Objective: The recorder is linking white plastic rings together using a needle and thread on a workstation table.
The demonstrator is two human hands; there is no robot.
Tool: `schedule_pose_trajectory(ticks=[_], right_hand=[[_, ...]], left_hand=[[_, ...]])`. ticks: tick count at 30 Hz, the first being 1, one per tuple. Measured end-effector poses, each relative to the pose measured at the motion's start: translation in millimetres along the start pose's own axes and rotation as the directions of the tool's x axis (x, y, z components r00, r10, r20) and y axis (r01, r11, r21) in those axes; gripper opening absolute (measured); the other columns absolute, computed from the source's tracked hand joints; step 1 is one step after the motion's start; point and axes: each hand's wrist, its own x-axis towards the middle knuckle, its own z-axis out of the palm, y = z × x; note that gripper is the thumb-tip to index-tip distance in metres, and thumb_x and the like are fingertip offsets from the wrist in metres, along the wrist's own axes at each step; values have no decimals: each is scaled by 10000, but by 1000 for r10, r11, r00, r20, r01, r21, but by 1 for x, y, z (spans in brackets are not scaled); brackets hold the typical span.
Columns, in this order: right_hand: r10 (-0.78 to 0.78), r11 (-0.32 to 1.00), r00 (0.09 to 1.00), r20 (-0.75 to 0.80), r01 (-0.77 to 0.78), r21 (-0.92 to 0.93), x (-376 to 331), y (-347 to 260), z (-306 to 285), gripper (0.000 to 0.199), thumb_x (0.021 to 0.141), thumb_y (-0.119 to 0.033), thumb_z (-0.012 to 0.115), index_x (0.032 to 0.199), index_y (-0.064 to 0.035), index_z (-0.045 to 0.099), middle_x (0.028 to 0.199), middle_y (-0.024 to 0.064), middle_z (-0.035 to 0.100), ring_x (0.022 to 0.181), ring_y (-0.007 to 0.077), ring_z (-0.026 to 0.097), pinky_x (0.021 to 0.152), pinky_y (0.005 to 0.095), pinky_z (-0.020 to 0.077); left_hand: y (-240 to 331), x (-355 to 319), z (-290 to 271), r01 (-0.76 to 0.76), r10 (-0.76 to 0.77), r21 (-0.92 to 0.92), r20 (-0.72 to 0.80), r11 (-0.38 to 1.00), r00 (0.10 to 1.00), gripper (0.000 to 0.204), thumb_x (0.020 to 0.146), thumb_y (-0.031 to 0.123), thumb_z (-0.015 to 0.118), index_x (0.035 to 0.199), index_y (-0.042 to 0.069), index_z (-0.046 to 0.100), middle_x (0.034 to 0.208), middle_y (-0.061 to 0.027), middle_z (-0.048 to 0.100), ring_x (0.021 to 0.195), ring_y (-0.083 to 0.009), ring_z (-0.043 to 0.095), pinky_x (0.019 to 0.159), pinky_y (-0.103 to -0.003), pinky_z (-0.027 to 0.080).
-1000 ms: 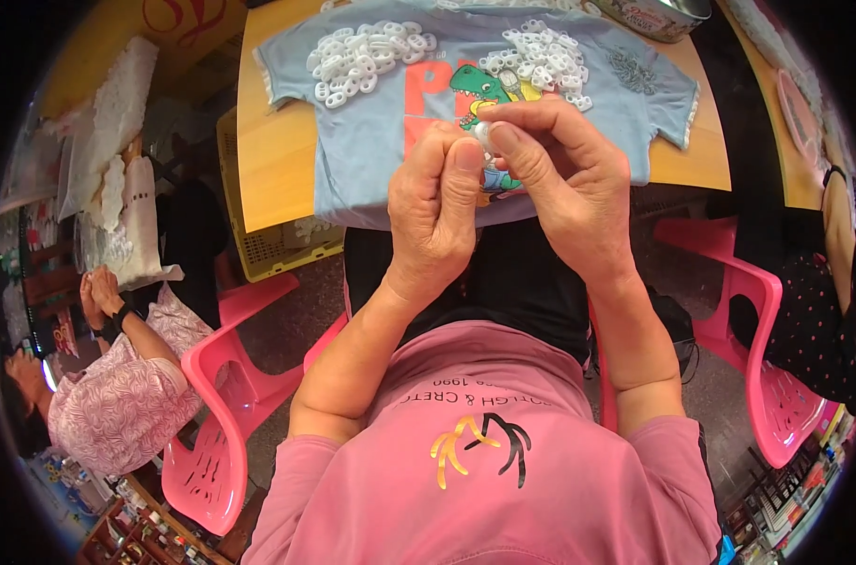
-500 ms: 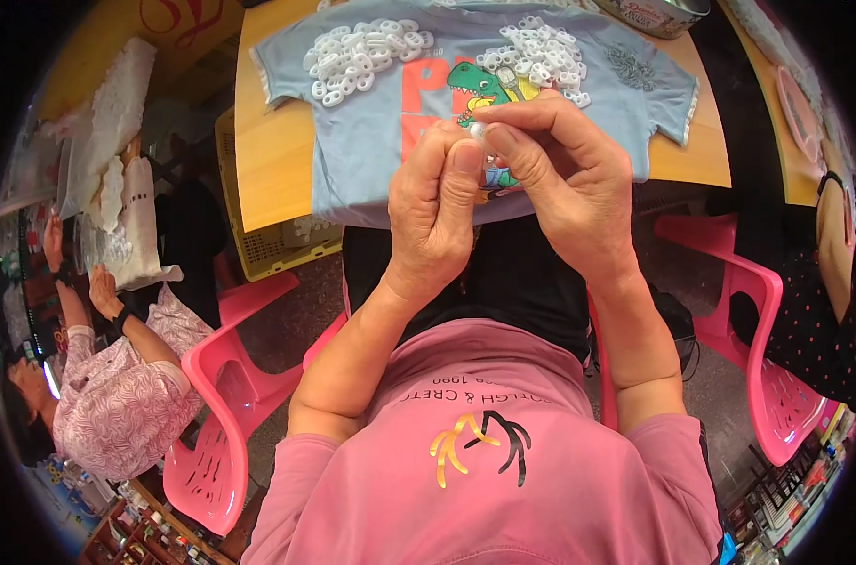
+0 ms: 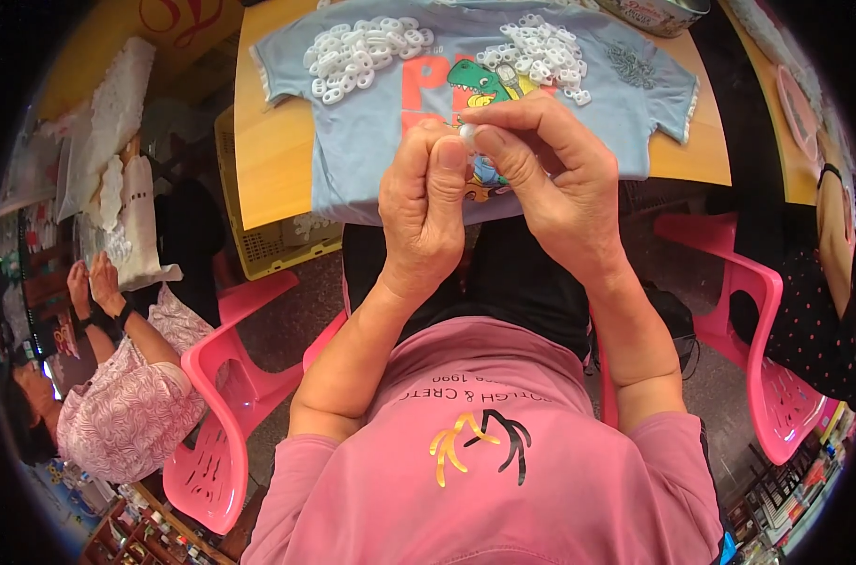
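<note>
A small white plastic piece (image 3: 466, 135) is pinched between my two hands, over the middle of a light blue T-shirt (image 3: 357, 160) spread on the table. My left hand (image 3: 426, 202) grips it with thumb against curled fingers. From the other side, the thumb and index finger of my right hand (image 3: 564, 193) close on the same piece; fingers cover most of it. Beyond my hands lie two heaps of white plastic pieces with holes, a left heap (image 3: 357, 61) and a right heap (image 3: 545, 56). Thin grey metal-looking bits (image 3: 633, 68) are scattered on the right sleeve.
The wooden table (image 3: 268, 179) has a round tin (image 3: 663, 14) at its far right. A yellow crate (image 3: 268, 247) sits below its left edge. Pink chairs (image 3: 207, 452) flank me. At left a person in a patterned top (image 3: 131, 414) works; another person's arm (image 3: 834, 226) shows at right.
Both my hands have shifted slightly left, still pinching the white piece. The person at left has brought both hands together.
</note>
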Motion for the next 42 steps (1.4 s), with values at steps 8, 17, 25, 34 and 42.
schedule_pose_trajectory(ticks=[8, 17, 25, 34, 42], right_hand=[[105, 992, 992, -66, -101, 69, -4, -5, 10, 130, 930, -27, 605, 1045, 9, 652, 920, 15, 611, 800, 64, 570, 718, 201, 472], [194, 947, 981, -30, -179, 265, -1, -10, 11, 170, 936, -58, 606, 1091, 7, 636, 900, 19, 607, 794, 60, 567, 707, 200, 466], [317, 728, 939, 133, -331, 601, 1, -9, 5, 519, 923, -91, 634, 1369, -3, 384, 932, 67, 642, 827, 115, 618, 724, 238, 500], [289, 682, 947, 137, -305, 665, -2, -18, 18, 705, 915, -80, 643, 1464, -6, 206, 1013, 87, 629, 978, 140, 599, 883, 284, 470], [256, 728, 966, 40, -220, 649, -6, -25, 29, 635, 923, -68, 622, 1453, -14, 276, 1065, 71, 597, 1012, 126, 574, 938, 282, 437]], left_hand=[[1, 1, 4, -2, 0, -31, -45, 1000, 999, 202, 1027, 165, 452, 890, 25, 501, 770, -4, 448, 690, -92, 393, 615, -237, 358], [-2, 1, 3, -35, 30, -85, -59, 996, 998, 266, 1024, 276, 470, 915, 39, 521, 837, -8, 477, 747, -85, 422, 663, -231, 373], [-1, 6, -1, 0, 24, -242, 97, 970, 995, 566, 990, 498, 423, 1251, 13, 555, 1254, -127, 503, 1126, -180, 497, 905, -297, 441], [5, 10, -2, 12, 45, -425, 124, 905, 991, 403, 987, 364, 507, 1116, 3, 631, 1167, -121, 594, 1206, -257, 498, 1020, -383, 391], [6, 10, -11, 20, 77, -534, 158, 845, 984, 319, 979, 290, 541, 1070, 5, 652, 1133, -118, 606, 1216, -265, 491, 1030, -400, 385]])
